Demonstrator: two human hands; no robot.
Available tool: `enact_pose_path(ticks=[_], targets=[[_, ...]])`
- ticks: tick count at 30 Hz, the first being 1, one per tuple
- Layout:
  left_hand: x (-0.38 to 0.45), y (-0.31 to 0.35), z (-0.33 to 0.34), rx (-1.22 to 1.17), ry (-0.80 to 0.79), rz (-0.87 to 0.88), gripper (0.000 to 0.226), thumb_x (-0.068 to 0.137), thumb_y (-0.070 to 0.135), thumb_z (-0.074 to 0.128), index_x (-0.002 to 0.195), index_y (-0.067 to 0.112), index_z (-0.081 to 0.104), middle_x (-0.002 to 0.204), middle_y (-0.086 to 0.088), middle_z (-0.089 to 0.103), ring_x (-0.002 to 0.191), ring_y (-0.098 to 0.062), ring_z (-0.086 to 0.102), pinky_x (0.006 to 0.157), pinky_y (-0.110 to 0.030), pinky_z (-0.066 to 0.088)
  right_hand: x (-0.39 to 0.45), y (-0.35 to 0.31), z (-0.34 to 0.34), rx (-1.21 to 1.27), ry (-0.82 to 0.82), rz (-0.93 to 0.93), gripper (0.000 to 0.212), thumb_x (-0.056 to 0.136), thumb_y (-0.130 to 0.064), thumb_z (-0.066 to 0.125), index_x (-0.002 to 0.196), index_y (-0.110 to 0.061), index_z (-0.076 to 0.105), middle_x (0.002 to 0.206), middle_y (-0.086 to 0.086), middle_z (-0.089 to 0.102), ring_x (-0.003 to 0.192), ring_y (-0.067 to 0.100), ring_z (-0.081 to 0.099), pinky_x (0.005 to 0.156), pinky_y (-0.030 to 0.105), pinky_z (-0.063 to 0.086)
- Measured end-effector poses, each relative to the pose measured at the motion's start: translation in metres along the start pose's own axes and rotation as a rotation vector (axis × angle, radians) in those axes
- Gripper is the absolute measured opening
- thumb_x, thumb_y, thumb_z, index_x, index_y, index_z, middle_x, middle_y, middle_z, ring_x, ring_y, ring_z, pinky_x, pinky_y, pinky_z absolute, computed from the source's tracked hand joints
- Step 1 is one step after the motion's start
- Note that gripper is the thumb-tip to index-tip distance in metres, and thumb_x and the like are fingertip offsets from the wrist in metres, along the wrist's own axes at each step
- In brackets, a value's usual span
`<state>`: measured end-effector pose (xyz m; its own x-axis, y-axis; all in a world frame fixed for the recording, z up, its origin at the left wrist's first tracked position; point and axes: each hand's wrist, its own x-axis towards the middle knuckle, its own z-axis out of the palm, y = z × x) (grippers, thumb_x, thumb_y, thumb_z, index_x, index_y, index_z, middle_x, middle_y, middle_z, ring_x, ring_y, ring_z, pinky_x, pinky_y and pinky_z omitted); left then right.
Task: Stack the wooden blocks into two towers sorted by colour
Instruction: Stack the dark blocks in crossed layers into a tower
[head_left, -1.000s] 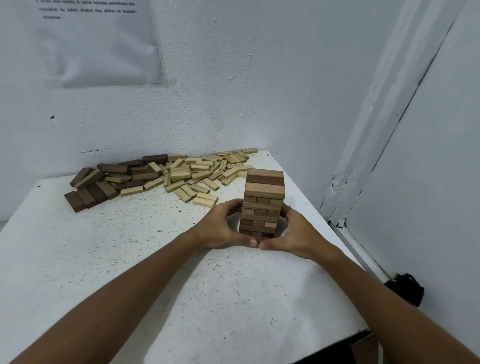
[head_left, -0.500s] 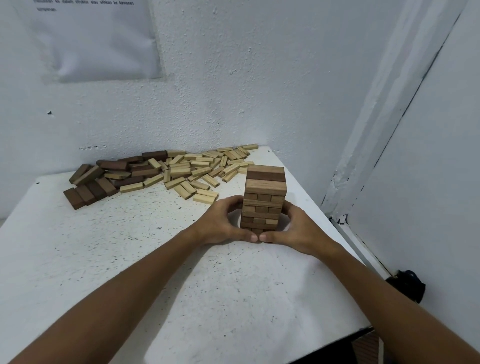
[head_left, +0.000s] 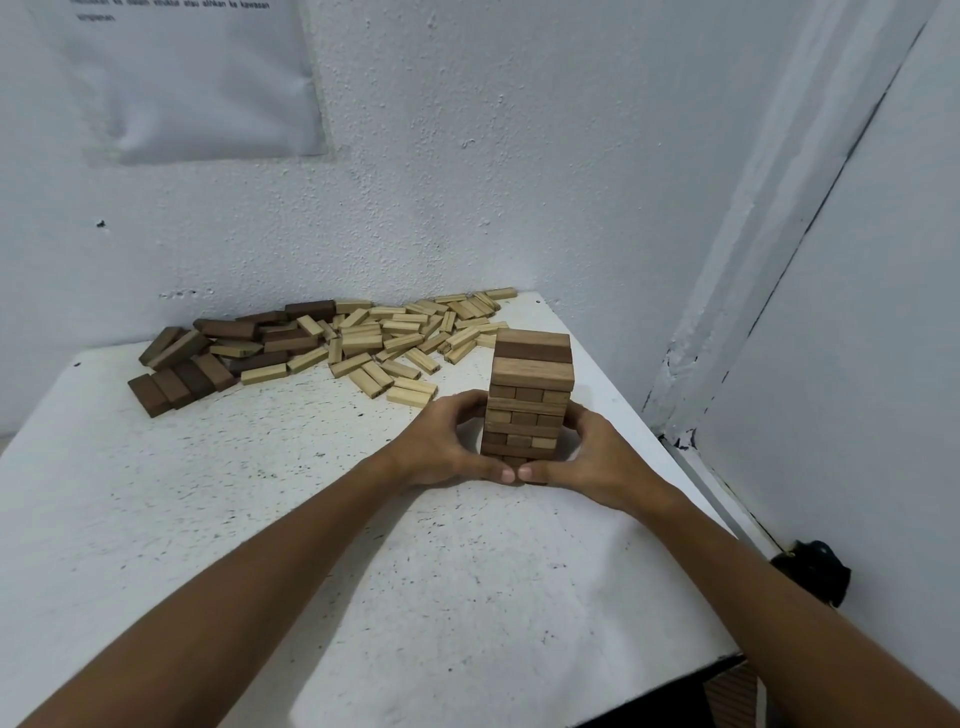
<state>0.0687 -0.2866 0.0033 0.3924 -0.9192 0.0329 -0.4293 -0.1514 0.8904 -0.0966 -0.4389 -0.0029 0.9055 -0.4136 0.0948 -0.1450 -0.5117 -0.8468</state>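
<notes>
Nearest, two bare forearms reach forward over the white speckled desk (head_left: 363, 571) and meet at one tower (head_left: 530, 395) of brown wooden blocks standing near the desk's right edge. The left hand (head_left: 441, 447) cups the tower's lower left side, fingers curled round toward its far side, thumb lying along the base. The right hand (head_left: 587, 457) mirrors it on the right side, fingers bent round the lower layers. The two thumb tips touch each other in front of the bottom layer. About nine layers show in the tower, laid crosswise in threes, the top layer darker along one block; the lowest layer is partly hidden by the thumbs.

Beyond the tower, loose blocks lie along the back of the desk against the wall: a scatter of pale blocks (head_left: 395, 343), too many and too overlapped to count surely, and to its left a smaller heap of dark blocks (head_left: 208, 364), roughly a dozen. A white sheet (head_left: 197, 78) hangs on the wall above.
</notes>
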Motion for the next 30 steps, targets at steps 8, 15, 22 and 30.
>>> enact_pose_path(ticks=[8,15,22,30], targets=[[-0.006,-0.004,-0.005,-0.025,0.029,0.003,0.105,0.049,0.026,0.098,0.14,0.013,0.048,0.129,0.007,0.064,0.125,-0.005,0.055,0.108,-0.035,0.044,-0.002,0.001,-0.005,0.028,-0.044,-0.033,0.088,0.062,-0.028,0.092,0.138,-0.024,0.047,0.13,-0.011,0.06,0.122,-0.004,0.051,0.089,0.003,0.04],[-0.01,-0.006,-0.01,-0.078,0.016,-0.014,0.116,0.048,0.025,0.096,0.146,0.004,0.038,0.13,0.001,0.064,0.127,-0.012,0.056,0.113,-0.044,0.04,-0.002,0.005,-0.008,0.054,-0.025,-0.021,0.101,0.062,-0.027,0.093,0.146,-0.03,0.036,0.132,-0.015,0.058,0.126,0.001,0.05,0.102,0.023,0.042],[-0.01,-0.003,-0.008,-0.096,0.039,-0.016,0.111,0.049,0.025,0.095,0.144,0.005,0.041,0.126,0.001,0.066,0.123,-0.01,0.058,0.11,-0.04,0.043,-0.001,0.003,-0.007,0.048,0.002,-0.028,0.1,0.062,-0.028,0.092,0.146,-0.028,0.037,0.132,-0.013,0.058,0.126,0.008,0.052,0.106,0.035,0.045],[-0.01,-0.004,-0.006,-0.075,0.061,-0.028,0.102,0.054,0.014,0.094,0.142,0.004,0.044,0.124,0.0,0.067,0.12,-0.009,0.06,0.106,-0.032,0.046,-0.003,-0.001,-0.006,0.048,0.01,-0.012,0.104,0.057,-0.044,0.09,0.146,-0.029,0.037,0.135,-0.008,0.058,0.127,0.011,0.053,0.108,0.046,0.045]])
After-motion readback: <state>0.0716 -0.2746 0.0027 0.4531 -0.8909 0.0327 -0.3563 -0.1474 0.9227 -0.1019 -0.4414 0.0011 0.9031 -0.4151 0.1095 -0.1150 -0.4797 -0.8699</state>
